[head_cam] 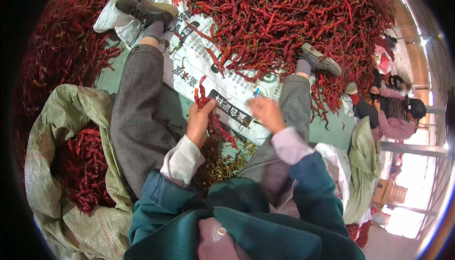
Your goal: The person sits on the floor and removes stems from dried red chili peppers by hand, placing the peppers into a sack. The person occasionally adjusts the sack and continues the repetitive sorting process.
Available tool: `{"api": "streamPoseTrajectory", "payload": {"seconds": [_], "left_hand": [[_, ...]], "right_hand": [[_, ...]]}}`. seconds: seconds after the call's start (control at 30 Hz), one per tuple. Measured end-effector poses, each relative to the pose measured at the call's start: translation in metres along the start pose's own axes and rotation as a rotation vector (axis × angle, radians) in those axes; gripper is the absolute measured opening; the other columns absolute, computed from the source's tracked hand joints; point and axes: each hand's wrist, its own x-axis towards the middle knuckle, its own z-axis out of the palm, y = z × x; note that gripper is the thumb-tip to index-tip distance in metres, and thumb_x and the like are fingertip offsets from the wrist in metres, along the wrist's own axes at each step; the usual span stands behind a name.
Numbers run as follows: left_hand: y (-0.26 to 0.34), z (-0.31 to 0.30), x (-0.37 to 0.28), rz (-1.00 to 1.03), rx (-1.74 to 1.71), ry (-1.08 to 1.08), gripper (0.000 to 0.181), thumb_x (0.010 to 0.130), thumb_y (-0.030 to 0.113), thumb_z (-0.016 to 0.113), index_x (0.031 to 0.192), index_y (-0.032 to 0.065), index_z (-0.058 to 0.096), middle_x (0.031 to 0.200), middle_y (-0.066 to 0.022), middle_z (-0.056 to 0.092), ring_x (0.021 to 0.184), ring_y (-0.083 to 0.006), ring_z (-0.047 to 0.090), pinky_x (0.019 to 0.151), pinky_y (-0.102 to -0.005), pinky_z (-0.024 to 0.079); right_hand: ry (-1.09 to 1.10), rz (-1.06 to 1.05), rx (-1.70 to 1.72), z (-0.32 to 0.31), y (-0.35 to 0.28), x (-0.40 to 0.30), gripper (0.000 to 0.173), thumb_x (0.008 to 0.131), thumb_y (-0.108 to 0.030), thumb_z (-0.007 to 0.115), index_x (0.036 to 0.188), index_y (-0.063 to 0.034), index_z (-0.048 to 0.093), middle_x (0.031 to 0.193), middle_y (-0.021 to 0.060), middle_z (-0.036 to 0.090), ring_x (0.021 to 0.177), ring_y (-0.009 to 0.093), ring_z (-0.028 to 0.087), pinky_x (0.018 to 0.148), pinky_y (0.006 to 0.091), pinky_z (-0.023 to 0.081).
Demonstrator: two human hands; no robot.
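Observation:
Between my outstretched legs, my left hand [198,123] grips a small bunch of dried red chillies [221,129], thumb on top, with tips poking out above and below the fist. My right hand [268,113] is raised to the right of the bunch, apart from it and blurred by motion; whether its bent fingers pinch anything cannot be made out. Beneath both hands lies a flattened white woven sack [199,66] bearing printed writing. Beyond it rises a large heap of dried red chillies [284,18], some spilling onto the sack. Loose chilli stems [225,167] litter the floor near my lap.
An open green woven sack [41,146] holding chillies [87,167] stands at my left. Another chilli heap [67,32] lies at far left. On the right are a green sack [362,174], a white sack [336,157] and a seated person [394,118]. My shoes [145,7] flank the printed sack.

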Motion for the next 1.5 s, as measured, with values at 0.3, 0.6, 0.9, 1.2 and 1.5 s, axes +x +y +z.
{"api": "streamPoseTrajectory", "payload": {"seconds": [0.3,0.6,0.9,1.2,1.5], "left_hand": [[-0.017,0.004,0.000,-0.047,0.094,0.010,0.017,0.085,0.020,0.056,0.078,0.0052,0.058,0.066,0.0028,0.051,0.056,-0.0063,0.042,0.052,-0.0221,0.030],[-0.022,0.010,0.001,-0.022,0.076,-0.084,0.016,0.087,0.019,0.055,0.080,0.0045,0.058,0.070,0.0019,0.053,0.061,-0.0077,0.045,0.059,-0.0229,0.035],[-0.050,0.004,0.008,0.444,0.650,-0.270,0.028,0.079,0.013,0.063,0.104,0.0019,0.058,0.094,-0.0126,0.064,0.085,-0.0251,0.062,0.074,-0.0329,0.047],[0.001,0.004,-0.015,0.231,0.831,-0.928,0.014,0.084,0.013,0.058,0.089,0.0003,0.057,0.073,-0.0082,0.057,0.068,-0.0197,0.054,0.064,-0.0326,0.043],[-0.008,-0.001,-0.025,-0.252,-0.041,-0.834,0.018,0.086,0.019,0.057,0.080,0.0031,0.053,0.072,-0.0016,0.053,0.070,-0.0099,0.049,0.066,-0.0254,0.040]], "right_hand": [[0.359,0.058,-0.202,-0.047,0.043,0.110,0.022,0.076,-0.015,0.065,0.087,0.0046,0.067,0.065,0.0125,0.065,0.048,0.015,0.059,0.048,0.0279,0.047],[0.102,0.091,0.071,-0.026,0.029,0.019,0.025,0.079,-0.009,0.060,0.099,0.0045,0.063,0.069,0.0090,0.064,0.048,0.011,0.058,0.044,0.0250,0.045],[-0.031,-0.188,-0.125,0.014,-0.023,-0.023,0.020,0.080,-0.010,0.056,0.096,-0.0043,0.064,0.067,0.0130,0.063,0.053,0.020,0.061,0.051,0.0313,0.047],[-0.609,-0.049,0.170,-0.023,-0.041,-0.052,0.012,0.085,-0.014,0.059,0.084,-0.0021,0.062,0.058,0.0030,0.059,0.044,0.008,0.054,0.039,0.0218,0.041],[-0.467,0.148,0.301,-0.020,-0.005,-0.115,0.025,0.084,-0.016,0.059,0.103,-0.0002,0.063,0.073,0.0074,0.066,0.045,0.011,0.056,0.043,0.0221,0.043]]}}
